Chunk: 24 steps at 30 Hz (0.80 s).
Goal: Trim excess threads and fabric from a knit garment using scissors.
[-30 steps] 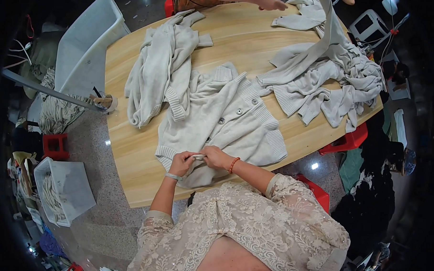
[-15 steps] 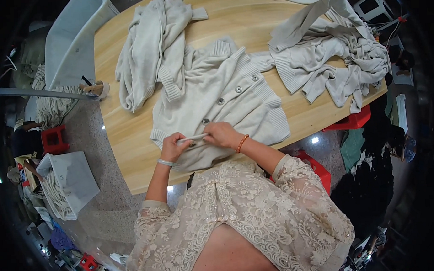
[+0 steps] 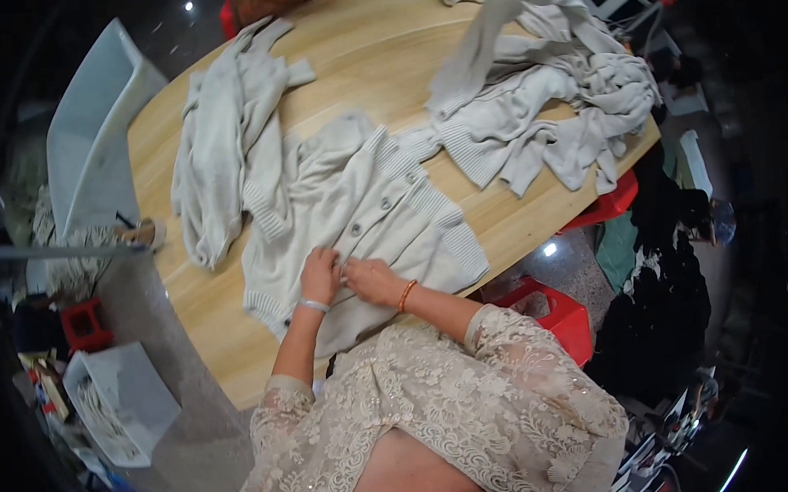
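A cream knitted cardigan (image 3: 323, 215) with dark round buttons and ribbed edges lies on the wooden table (image 3: 220, 352), right in front of me. Both hands are at its button band, close together. My left hand (image 3: 320, 278), with a pale band on the wrist, is closed on the knit. Beside it my right hand (image 3: 374, 282), wearing an orange bead bracelet, has its fingers bent and pinched on the same band. Several buttons show beyond the right hand; the fingertips cover what lies between them.
Another cream cardigan (image 3: 225, 139) lies at the table's far left, touching mine. A heap of cream knitwear (image 3: 545, 102) covers the right end. A large pale bin (image 3: 95, 135) stands left of the table, a white bin (image 3: 126, 403) lower left. Red stools (image 3: 553, 318) stand at right.
The view has shifted, so the table sits further left and lower. My hands have come closer together along the button band; the rolled edge stretched between them no longer shows.
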### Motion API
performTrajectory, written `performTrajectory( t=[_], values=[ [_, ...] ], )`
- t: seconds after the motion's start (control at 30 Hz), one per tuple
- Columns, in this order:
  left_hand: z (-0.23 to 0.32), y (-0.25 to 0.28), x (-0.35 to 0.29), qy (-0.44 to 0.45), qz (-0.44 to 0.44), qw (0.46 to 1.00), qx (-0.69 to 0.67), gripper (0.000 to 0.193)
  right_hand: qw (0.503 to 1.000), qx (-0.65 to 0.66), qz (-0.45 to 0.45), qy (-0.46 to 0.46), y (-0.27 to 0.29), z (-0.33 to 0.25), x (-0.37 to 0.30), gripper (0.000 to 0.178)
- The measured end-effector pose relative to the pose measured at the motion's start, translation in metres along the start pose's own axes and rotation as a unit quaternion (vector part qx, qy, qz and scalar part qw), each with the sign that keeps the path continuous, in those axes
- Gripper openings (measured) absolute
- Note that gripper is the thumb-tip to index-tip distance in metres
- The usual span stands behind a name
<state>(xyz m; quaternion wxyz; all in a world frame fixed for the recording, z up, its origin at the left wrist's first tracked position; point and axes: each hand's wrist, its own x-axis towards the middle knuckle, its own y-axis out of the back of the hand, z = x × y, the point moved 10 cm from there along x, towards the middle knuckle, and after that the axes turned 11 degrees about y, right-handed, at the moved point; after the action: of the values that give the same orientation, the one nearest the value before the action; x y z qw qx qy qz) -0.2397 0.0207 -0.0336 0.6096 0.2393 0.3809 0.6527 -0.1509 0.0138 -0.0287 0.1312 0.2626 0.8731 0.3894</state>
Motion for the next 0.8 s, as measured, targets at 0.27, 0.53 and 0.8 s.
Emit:
performTrajectory(
  t=[0.27,0.53,0.8],
  values=[
    [-0.058,-0.030,-0.009,0.272,-0.196,0.865,-0.373,0.014,0.992,0.089,0.079,-0.041,0.012,0.001,-0.003,0.028],
    [-0.020,-0.022,-0.023,0.152,-0.257,0.864,-0.405,0.030,0.995,0.085,0.057,-0.006,0.007,0.010,-0.014,0.025],
    [-0.015,-0.001,-0.036,0.083,-0.123,0.966,-0.212,0.025,0.993,0.112,-0.042,0.017,0.001,0.009,-0.005,0.018]
  ],
)
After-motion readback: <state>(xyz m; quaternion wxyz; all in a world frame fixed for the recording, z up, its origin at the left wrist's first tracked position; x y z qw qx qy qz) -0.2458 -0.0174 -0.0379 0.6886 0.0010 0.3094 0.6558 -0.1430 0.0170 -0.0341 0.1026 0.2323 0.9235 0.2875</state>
